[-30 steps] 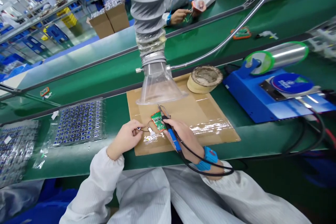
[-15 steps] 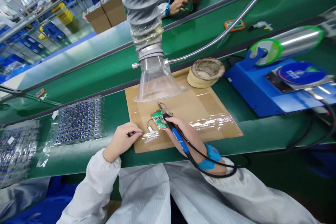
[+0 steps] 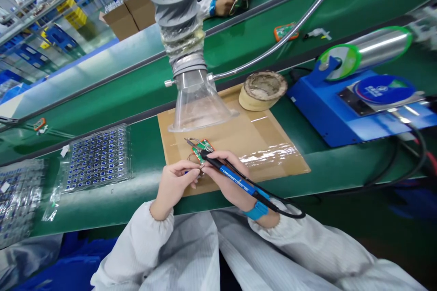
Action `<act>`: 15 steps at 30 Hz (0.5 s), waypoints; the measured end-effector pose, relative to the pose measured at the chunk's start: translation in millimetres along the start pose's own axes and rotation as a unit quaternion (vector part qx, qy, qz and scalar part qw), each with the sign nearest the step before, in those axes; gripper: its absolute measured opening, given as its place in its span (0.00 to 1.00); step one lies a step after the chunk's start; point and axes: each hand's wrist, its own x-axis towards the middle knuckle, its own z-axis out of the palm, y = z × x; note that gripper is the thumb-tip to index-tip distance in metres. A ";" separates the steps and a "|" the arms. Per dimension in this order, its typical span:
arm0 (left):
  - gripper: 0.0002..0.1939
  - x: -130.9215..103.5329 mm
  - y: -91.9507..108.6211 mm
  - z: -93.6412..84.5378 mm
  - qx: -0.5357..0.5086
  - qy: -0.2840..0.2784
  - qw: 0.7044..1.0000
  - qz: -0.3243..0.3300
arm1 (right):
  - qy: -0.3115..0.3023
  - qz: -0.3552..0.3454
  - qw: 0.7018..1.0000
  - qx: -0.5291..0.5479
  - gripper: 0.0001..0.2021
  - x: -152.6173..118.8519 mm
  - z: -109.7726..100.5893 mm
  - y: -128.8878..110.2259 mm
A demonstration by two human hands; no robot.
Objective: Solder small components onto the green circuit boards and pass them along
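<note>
The green bench (image 3: 146,145) before me carries a brown cardboard sheet (image 3: 252,132). The left hand (image 3: 173,185) is beside the right hand (image 3: 228,187), which clasps a blue-handled soldering iron (image 3: 236,177); just beyond is a green circuit board (image 3: 198,150). The left pinches something tiny, indistinct.

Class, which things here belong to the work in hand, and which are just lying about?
In the work:
iron, in right hand
board, partly behind iron
blue part, mostly hidden, in left hand
cardboard

Apparently lying about:
pot
far board
white part beside it
</note>
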 end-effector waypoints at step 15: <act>0.07 6.4 17.0 -4.5 0.245 -0.036 0.959 0.140 | 0.002 0.055 0.998 0.007 0.11 6.6 0.7 -2.2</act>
